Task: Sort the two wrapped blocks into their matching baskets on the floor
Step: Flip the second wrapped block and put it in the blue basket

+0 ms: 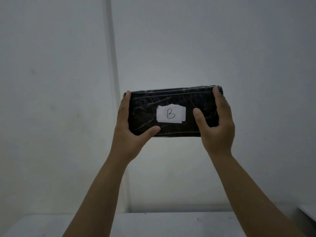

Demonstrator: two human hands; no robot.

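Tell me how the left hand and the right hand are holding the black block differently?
The left hand lays its thumb low, along the bottom edge of the wrapped block; the right hand points its thumb up beside the white B label. The left hand grips the block's left end, the right hand its right end. Both curl fingers over the top and hold it up.

A handwritten "B" on the white label (pixel 171 114) taped to the black wrapped block (pixel 172 100).
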